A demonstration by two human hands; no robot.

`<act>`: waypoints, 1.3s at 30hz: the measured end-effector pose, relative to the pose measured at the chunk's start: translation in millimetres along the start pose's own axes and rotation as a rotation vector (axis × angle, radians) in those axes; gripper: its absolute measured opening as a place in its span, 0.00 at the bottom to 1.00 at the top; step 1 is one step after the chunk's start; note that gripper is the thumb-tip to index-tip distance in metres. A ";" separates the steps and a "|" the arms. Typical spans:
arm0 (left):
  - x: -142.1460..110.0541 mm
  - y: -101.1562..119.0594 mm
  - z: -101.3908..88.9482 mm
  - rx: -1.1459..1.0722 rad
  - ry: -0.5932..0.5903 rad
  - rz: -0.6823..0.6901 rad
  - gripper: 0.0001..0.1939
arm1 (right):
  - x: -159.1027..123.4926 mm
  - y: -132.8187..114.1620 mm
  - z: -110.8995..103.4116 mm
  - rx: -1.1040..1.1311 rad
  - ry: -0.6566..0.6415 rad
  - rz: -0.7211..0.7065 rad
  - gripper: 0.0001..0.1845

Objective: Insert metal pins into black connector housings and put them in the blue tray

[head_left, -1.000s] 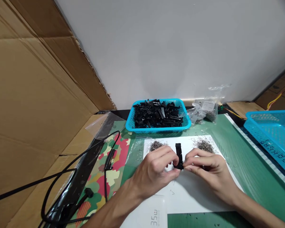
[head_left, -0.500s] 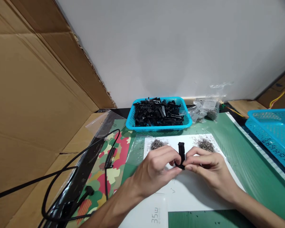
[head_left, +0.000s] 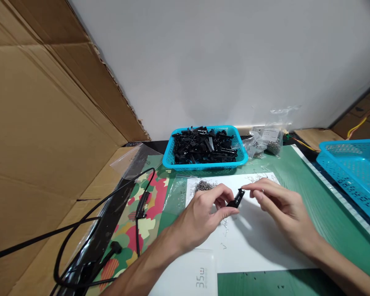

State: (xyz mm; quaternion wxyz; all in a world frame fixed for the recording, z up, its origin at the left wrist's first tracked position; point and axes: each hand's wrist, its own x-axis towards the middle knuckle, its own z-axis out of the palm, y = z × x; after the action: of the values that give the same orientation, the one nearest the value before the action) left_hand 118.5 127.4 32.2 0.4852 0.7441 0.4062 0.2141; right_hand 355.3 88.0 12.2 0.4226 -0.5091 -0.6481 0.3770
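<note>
My left hand (head_left: 205,209) pinches a small black plastic part (head_left: 239,198) between thumb and fingers, its far end tilted up and to the right. The extended index finger of my right hand (head_left: 277,207) reaches that upper end and seems to touch it. The right thumb sits apart from the index finger, and I see nothing between them. Under both hands lies a sheet of white paper (head_left: 249,250). A pile of tiny bent wire pieces (head_left: 204,186) rests on it beyond my left hand. My right hand mostly covers a second pile.
A blue basket (head_left: 205,166) full of black plastic parts stands at the back. Clear bags (head_left: 273,139) of metal pieces lean beside it. Another blue basket (head_left: 348,172) is at the right. On the left are a black cable (head_left: 137,234) and cardboard (head_left: 64,135). A white power bank (head_left: 185,275) lies in front.
The black part has turned from upright to tilted in my left hand. My right hand has let go of its lower end and moved up, its index finger now at the upper end.
</note>
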 end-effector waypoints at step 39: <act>4.6 -10.8 1.6 0.635 -0.110 0.294 0.02 | 9.9 0.6 31.6 -0.089 0.005 -0.068 0.10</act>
State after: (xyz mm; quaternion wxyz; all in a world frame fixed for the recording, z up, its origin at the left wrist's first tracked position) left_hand 118.0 132.5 21.5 0.2147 0.9188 0.3143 0.1043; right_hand 324.9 96.0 1.9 0.4137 -0.5062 -0.6800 0.3320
